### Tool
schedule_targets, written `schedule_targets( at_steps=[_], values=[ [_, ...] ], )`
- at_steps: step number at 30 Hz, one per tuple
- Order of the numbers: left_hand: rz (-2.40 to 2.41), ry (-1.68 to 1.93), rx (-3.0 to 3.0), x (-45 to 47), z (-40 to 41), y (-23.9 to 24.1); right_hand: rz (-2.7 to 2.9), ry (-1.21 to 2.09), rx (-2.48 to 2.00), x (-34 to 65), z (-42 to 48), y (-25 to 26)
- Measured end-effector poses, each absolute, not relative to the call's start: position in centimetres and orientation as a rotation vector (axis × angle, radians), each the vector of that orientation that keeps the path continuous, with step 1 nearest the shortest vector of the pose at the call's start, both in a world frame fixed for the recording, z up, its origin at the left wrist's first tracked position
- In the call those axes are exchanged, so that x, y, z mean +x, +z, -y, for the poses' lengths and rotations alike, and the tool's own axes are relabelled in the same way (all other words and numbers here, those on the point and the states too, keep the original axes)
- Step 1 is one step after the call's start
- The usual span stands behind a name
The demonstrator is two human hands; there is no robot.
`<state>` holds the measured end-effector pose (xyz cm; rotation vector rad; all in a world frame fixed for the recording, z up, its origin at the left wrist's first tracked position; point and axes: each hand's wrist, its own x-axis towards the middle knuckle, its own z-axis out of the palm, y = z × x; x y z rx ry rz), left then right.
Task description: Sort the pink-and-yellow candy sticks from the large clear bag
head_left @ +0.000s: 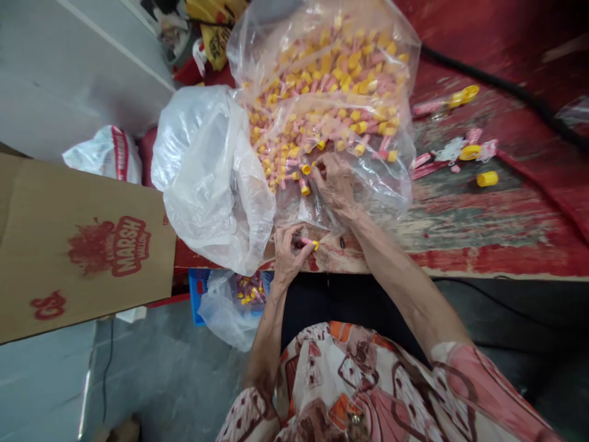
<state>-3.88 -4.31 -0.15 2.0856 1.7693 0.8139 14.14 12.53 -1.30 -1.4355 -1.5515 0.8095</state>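
Nearest the body, the left hand [288, 252] rests at the table's worn front edge [460, 261], fingers closed around one small pink tube with a yellow cap [309, 243] — cap end pointing right, tube body mostly hidden in the grip. Judged from its look, the piece is light, rigid plastic, smooth and likely a bit slippery; best held across the pink barrel with a pinch, since the cap may pull off if gripped alone. Just beyond, the right hand [335, 183] reaches into the mouth of a large clear plastic bag [322, 80], fingertips curled narrow among the loose pieces; whether it has one pinched cannot be told. The bag holds a heap of the same pink-and-yellow pieces [331, 92] — soft film, it will slump and slide if tugged, so pieces are better picked out singly than by dragging the bag. A second, crumpled translucent bag [207, 172] lies touching it on the left. Below the table edge, a smaller bag [234, 301] shows a few pieces. Left, a cardboard box [83, 245] printed in red. Farther right on the red tabletop, stray yellow caps [486, 178] and pink scraps lie well apart.
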Motion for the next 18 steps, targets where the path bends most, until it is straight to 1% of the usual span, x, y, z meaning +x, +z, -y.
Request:
schedule_targets(
  at_steps=[6,14,18],
  values=[
    [-1.733,0.853,2.153,-3.5,5.3,0.1,1.566,0.829,-1.414,14.1,-12.4,-1.0],
    [-1.742,0.918,2.313,-3.5,6.0,-1.0,1.591,0.704,-1.383,13.2,-12.6,-1.8],
    [-1.800,0.998,2.205,-3.0,5.7,-0.2,1.572,0.607,-1.320,13.0,-12.4,-2.5]
  ],
)
